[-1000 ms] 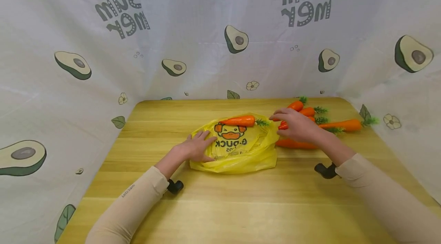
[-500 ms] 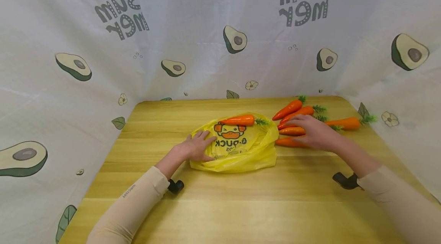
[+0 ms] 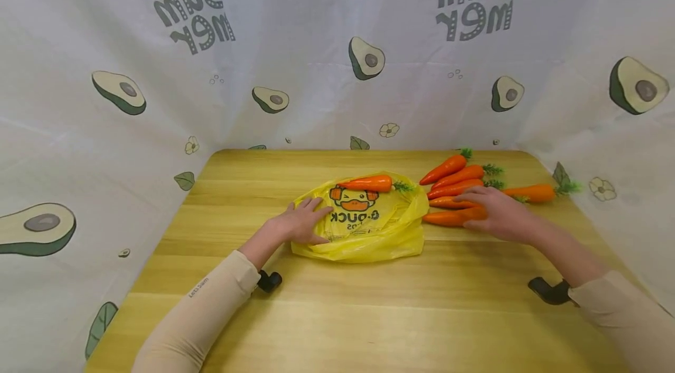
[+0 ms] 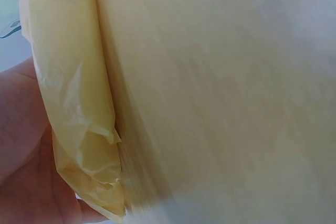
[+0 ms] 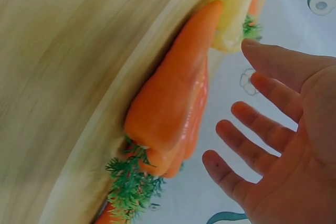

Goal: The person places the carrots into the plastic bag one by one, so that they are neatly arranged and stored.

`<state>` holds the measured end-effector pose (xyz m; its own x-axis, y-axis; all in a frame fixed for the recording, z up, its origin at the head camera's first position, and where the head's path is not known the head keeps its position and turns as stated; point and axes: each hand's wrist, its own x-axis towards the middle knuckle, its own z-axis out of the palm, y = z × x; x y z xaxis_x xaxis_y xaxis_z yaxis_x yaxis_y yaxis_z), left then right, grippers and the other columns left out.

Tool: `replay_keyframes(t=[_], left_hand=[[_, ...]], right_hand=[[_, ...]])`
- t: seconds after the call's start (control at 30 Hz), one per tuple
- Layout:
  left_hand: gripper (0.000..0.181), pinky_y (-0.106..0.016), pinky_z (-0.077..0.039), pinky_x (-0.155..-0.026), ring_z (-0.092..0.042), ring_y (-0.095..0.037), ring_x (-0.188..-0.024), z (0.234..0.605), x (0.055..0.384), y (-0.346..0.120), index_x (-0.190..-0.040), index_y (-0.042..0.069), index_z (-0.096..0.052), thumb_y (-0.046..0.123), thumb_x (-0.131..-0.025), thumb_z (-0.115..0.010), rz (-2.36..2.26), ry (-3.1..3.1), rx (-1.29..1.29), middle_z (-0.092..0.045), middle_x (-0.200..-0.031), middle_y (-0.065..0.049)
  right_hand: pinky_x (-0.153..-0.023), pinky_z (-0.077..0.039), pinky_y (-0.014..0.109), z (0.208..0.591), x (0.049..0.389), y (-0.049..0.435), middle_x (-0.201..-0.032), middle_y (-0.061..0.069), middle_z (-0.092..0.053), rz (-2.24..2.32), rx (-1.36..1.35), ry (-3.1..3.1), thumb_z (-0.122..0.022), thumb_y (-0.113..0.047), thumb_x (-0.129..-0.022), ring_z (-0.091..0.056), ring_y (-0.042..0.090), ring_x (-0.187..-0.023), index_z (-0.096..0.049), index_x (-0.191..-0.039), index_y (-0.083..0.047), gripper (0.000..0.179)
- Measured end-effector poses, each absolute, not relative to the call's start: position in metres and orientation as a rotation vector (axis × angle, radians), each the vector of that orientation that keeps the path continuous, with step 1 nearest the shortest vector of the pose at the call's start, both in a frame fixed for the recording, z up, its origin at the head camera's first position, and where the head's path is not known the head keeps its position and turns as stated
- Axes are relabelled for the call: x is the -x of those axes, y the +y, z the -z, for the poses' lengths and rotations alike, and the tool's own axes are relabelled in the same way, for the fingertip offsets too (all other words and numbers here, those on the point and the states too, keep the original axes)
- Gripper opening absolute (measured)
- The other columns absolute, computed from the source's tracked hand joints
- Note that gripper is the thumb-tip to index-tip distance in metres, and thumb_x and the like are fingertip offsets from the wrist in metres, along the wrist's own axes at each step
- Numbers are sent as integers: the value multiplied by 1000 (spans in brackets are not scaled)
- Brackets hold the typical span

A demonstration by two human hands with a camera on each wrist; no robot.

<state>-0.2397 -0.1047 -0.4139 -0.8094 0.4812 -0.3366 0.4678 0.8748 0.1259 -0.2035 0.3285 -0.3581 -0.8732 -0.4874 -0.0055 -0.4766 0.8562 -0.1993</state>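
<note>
In the head view my left hand (image 3: pixel 302 222) rests with spread fingers on the left side of a yellow plastic bag (image 3: pixel 390 247) printed with a duck. The bag's crumpled edge (image 4: pixel 73 82) lies against that hand in the left wrist view. One orange carrot (image 3: pixel 369 184) with a green top lies on the bag. To the right of the bag, my right hand (image 3: pixel 501 214) hovers over the leafy ends of several carrots. Its fingers are spread and relaxed in the right wrist view, apart from the nearest carrot (image 5: pixel 168 93).
Several more carrots fan out beside the bag, among them the rearmost carrot (image 3: pixel 444 169) and one farther right (image 3: pixel 532 192). The wooden table (image 3: pixel 369 320) is enclosed by a white curtain (image 3: pixel 311 33) with avocado prints.
My right hand has drawn back to the right and toward me, off the bag's edge and across the carrots. My left hand and the carrot on the bag stay put.
</note>
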Motion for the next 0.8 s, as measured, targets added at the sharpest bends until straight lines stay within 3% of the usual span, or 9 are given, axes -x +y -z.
replay_keyframes(t=[0.8], left_hand=[[84,-65,-17,-120,-12,-33,-156,418,241,-107,-162,28,-24,59,-93,-63,-56,2694,-711,-12,-170,-9]], right_hand=[[-84,-52,61,380,210,344,-124,22,-66,213,757,3026,-80,-21,-86,-61,43,-107,-65,-132,-4,52]])
